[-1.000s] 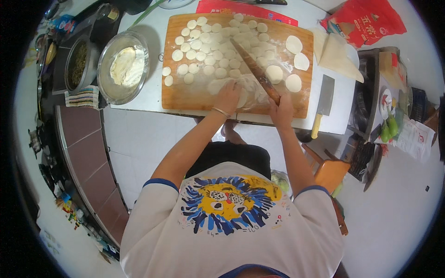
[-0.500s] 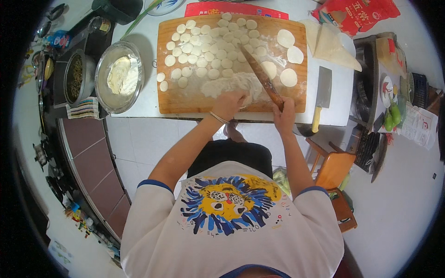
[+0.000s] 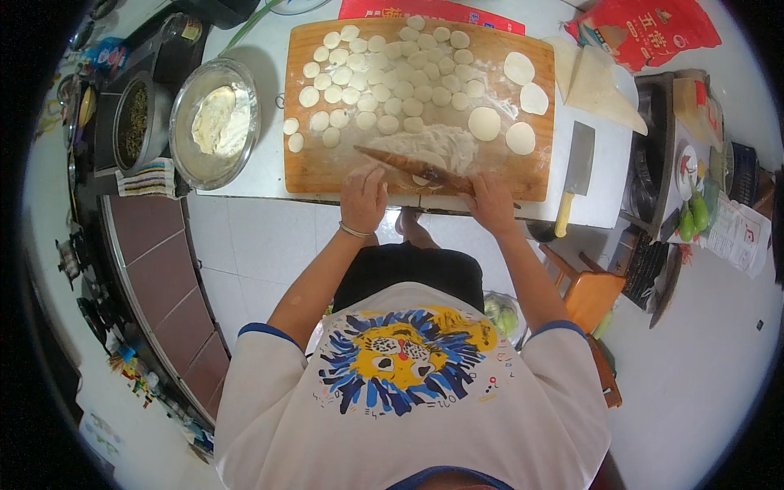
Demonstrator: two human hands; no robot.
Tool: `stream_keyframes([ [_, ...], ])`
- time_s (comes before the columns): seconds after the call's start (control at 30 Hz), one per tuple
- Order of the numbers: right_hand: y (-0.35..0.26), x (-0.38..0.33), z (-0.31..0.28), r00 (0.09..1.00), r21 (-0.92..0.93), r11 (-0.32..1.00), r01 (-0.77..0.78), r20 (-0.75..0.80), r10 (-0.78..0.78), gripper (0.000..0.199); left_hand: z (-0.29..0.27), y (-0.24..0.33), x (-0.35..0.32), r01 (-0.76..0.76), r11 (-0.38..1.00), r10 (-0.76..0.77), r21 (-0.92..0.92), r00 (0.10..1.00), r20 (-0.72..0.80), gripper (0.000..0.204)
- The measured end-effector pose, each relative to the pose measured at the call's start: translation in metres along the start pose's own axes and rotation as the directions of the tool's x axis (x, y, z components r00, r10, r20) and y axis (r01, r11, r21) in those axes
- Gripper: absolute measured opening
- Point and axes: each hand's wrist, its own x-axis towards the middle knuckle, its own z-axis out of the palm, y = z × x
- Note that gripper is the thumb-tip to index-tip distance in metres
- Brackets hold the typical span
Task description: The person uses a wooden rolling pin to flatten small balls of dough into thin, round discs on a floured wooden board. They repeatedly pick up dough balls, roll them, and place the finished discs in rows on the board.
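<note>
A tapered brown rolling pin [image 3: 402, 161] lies slantwise over the near part of a floured wooden board [image 3: 322, 175]. My right hand [image 3: 492, 202] is closed around its right, nearer end. My left hand [image 3: 364, 198] rests at the board's near edge, just below the pin's left part, its fingers curled together; whether they hold anything is hidden. A pale piece of dough [image 3: 422, 180] shows partly from under the pin. Several small dough rounds [image 3: 388, 124] cover the far left and middle of the board. Larger rolled wrappers [image 3: 484, 123] lie on its right side.
A cleaver [image 3: 580, 159] with a yellow handle lies right of the board. On the left stands a metal bowl [image 3: 252, 139] holding a dough lump [image 3: 220, 121], beside a pot of dark filling [image 3: 133, 122]. A red bag [image 3: 645, 28] is at the far right.
The rolling pin has swung from pointing away across the board to lying nearly crosswise at the near edge. My left hand moved left and nearer; my right hand moved slightly left and nearer.
</note>
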Motion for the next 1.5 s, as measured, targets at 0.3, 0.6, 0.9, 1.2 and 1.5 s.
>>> stream_keyframes([
  [0.3, 0.013, 0.01, -0.009, 0.933, 0.203, 0.956, -0.214, -0.246, 0.262, 0.031, 0.07, 0.033, 0.046, 0.189, 0.979, -0.205, 0.08, 0.922, 0.33, 0.018],
  [0.6, 0.012, -0.013, -0.006, 0.902, 0.257, 0.952, -0.168, -0.351, 0.253, 0.034, 0.077, 0.034, 0.074, 0.496, 0.828, -0.551, 0.263, 0.627, 0.551, 0.023],
  [0.9, 0.014, -0.027, -0.002, 0.867, 0.296, 0.93, -0.217, -0.38, 0.323, 0.031, 0.064, 0.062, 0.063, 0.477, 0.792, -0.279, -0.382, 0.838, 0.469, 0.02],
  [1.2, 0.017, -0.026, 0.001, 0.905, 0.212, 0.945, -0.249, -0.296, 0.305, 0.032, 0.044, 0.027, 0.03, 0.202, 0.973, -0.225, 0.113, 0.939, 0.259, 0.037],
  [1.5, 0.012, -0.017, 0.005, 0.918, 0.235, 0.954, -0.184, -0.306, 0.253, 0.037, 0.061, 0.037, 0.02, -0.162, 0.986, 0.157, -0.034, 0.854, 0.495, 0.075],
])
